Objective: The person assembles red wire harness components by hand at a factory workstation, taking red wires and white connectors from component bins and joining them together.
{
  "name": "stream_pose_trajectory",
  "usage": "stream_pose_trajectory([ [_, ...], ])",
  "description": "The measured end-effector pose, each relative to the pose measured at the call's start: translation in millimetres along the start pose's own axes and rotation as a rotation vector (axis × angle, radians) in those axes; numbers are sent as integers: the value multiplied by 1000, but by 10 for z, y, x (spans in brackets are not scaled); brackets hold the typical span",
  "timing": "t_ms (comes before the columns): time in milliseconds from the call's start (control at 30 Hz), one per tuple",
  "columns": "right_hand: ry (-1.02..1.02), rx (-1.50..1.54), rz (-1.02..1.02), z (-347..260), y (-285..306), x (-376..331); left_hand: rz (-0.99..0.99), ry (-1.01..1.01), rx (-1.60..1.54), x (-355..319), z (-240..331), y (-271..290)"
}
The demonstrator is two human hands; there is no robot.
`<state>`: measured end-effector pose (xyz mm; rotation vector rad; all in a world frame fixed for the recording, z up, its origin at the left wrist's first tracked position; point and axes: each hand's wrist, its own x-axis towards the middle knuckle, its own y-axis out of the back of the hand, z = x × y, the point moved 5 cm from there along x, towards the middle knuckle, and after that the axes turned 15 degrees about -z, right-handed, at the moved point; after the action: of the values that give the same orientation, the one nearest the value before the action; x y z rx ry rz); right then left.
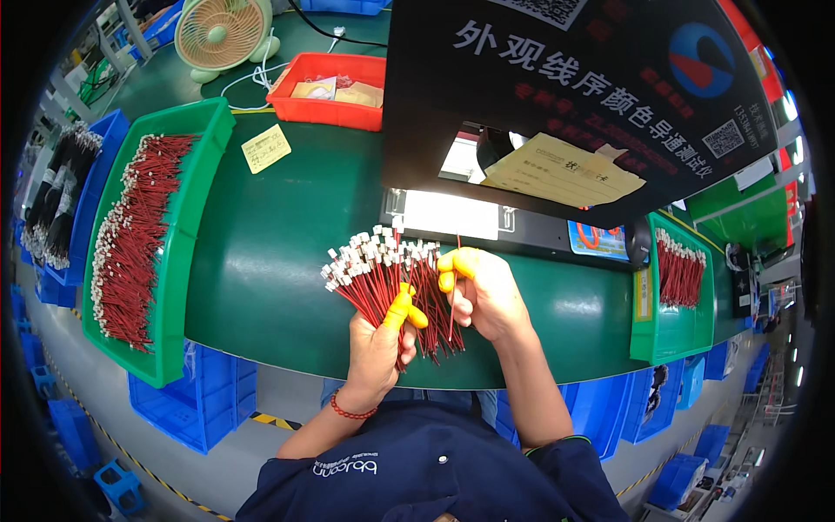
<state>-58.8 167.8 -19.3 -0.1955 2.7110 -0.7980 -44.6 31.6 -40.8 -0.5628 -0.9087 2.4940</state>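
Observation:
Red wires with white connectors (370, 287) form a thick bundle over the green table (278, 261), their connector ends fanned away from me. My left hand (372, 352) is closed around part of it, with yellow finger cots on thumb and fingertip. More of these wires (426, 304) lie just right of that hand, between my two hands; whether they are gripped or resting on the table is unclear. Yellow cots also cover fingertips of my right hand (491, 296), which pinches a single red wire (452, 315) standing nearly upright in the view.
A black testing machine (426, 96) with a lit white panel (448, 215) stands beyond my hands. Green trays of similar wires sit left (204, 165) and right (648, 339). Farther back are a red bin (296, 111), a fan (216, 35) and a yellow note (265, 148).

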Motion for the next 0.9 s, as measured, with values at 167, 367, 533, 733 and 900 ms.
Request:
stream_pose_trajectory([
  [167, 18, -6, 55, 5, 87, 64, -11, 48, -79, 1, -16, -43],
  [367, -2, -174, 126, 18, 100, 113, 6, 32, -107, 9, -2, -24],
  [533, -93, -517, 85, -66, -157, 17, 18, 28, -112, 4, -18, 18],
  [733, 19, -435, 205, -30, -97, -14, 83, 28, 17, 17, 25, -82],
  [900, 43, -59, 131, -45, 139, 92, 11, -44, 154, -11, 51, 25],
])
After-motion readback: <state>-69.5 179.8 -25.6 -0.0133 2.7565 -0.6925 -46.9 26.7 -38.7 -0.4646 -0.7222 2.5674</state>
